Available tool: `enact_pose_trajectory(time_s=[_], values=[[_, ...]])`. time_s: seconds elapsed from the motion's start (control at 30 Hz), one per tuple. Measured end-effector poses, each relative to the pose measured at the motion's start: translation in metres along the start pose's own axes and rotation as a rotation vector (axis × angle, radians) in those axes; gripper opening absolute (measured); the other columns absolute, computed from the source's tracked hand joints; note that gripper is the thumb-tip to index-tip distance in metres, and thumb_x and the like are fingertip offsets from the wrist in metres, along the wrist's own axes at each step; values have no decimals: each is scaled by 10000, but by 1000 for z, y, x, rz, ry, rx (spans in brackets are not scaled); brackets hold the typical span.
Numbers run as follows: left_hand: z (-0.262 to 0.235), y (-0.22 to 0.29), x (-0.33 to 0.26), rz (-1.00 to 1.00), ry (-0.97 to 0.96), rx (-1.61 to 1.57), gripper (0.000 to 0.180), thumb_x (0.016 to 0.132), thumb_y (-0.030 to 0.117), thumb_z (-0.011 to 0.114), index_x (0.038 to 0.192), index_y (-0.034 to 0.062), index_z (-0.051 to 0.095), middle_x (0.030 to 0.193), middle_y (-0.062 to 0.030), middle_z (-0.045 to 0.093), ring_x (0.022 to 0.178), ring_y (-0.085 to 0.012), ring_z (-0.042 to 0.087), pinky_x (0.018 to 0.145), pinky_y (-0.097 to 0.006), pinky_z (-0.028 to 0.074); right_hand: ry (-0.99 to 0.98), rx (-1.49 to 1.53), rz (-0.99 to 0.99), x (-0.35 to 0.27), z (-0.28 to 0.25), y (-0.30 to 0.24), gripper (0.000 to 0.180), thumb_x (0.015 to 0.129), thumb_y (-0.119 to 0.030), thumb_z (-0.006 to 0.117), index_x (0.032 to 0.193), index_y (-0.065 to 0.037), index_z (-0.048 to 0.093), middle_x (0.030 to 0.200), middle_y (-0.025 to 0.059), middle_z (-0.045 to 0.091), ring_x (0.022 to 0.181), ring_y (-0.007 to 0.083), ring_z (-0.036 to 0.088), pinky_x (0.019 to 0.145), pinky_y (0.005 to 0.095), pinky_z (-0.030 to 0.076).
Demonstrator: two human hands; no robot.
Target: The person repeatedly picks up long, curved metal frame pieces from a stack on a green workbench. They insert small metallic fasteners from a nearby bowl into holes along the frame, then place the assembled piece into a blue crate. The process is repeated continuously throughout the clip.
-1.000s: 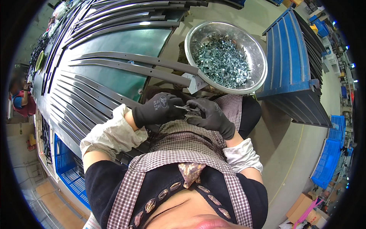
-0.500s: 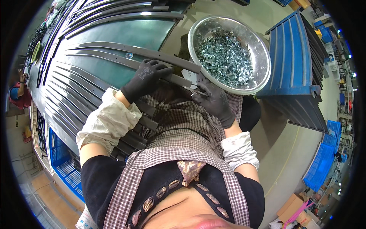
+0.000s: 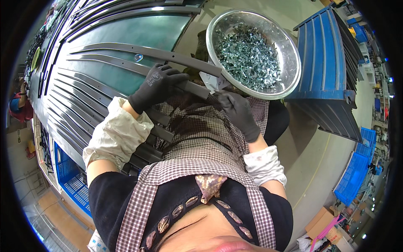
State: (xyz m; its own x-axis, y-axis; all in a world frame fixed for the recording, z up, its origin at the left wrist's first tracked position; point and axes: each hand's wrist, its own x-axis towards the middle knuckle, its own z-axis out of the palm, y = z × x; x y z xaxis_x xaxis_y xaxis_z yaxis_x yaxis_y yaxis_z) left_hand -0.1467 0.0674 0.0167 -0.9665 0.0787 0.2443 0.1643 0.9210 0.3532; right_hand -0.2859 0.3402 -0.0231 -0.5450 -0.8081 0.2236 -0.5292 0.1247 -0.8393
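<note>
My left hand [image 3: 157, 86], in a black glove, is closed around a long dark grey strip [image 3: 196, 89] near its right end. My right hand [image 3: 239, 112], also gloved, is curled with its fingertips at that strip's end; whatever it may hold is hidden. Just beyond, a second dark strip [image 3: 184, 61] with small holes reaches toward a round metal bowl [image 3: 289, 59]. Small shiny metal clips [image 3: 247, 59] are heaped in the bowl. Near the strip ends there is a white paper piece [image 3: 210, 80] with marks on it.
More dark strips [image 3: 79, 98] lie in rows on the green-topped table [image 3: 147, 35] at left. A blue ribbed container [image 3: 321, 59] stands right of the bowl. Blue baskets [image 3: 354, 176] sit at far right, another basket [image 3: 77, 193] at lower left. Another person [image 3: 20, 103] is at the far left.
My right hand has closed further, its fingers drawn in at the strip's end. More of the white paper shows. My left hand has barely moved.
</note>
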Motion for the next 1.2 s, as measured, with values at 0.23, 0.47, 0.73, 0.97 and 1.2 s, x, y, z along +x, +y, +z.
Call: enact_pose_trajectory(time_s=[0.23, 0.47, 0.73, 0.97, 1.2], values=[[-1, 2, -1, 15, 23, 34, 460, 697, 343, 809, 1108, 165, 702, 975, -36, 710, 924, -271, 666, 896, -414, 476, -181, -139, 25, -18, -21, 0, 185, 940, -192, 608, 867, -22, 616, 766, 184, 615, 701, 372, 619, 612, 419, 489], [-5, 6, 1, -6, -19, -15, 447, 708, 340, 806, 1102, 158, 700, 969, -37, 711, 943, -268, 672, 905, -415, 472, -165, -227, -30, -24, -28, -4, 156, 922, -186, 606, 875, -41, 640, 776, 157, 636, 728, 353, 641, 629, 422, 500], [1, -3, 0, -10, -5, 12, 412, 725, 304, 798, 1101, 163, 708, 957, -34, 717, 942, -265, 676, 900, -416, 475, -149, -364, -68, 0, -7, -26, 183, 939, -221, 611, 875, -54, 649, 792, 145, 656, 712, 349, 650, 630, 429, 515], [-8, 2, -14, 62, -113, 141, 579, 770, 271, 731, 1335, 203, 624, 1029, -72, 684, 980, -272, 637, 944, -430, 449, -131, -322, -225, 3, -31, -9, 161, 902, -247, 677, 850, -95, 663, 787, 96, 687, 682, 307, 660, 616, 404, 518], [-10, -5, -23, 199, -259, -32, 588, 867, 293, 680, 1426, 194, 526, 1057, -151, 641, 877, -334, 661, 721, -433, 525, -157, -598, 218, 48, -88, 50, 381, 840, -352, 747, 1051, -37, 708, 980, 168, 705, 895, 326, 676, 785, 445, 523]])
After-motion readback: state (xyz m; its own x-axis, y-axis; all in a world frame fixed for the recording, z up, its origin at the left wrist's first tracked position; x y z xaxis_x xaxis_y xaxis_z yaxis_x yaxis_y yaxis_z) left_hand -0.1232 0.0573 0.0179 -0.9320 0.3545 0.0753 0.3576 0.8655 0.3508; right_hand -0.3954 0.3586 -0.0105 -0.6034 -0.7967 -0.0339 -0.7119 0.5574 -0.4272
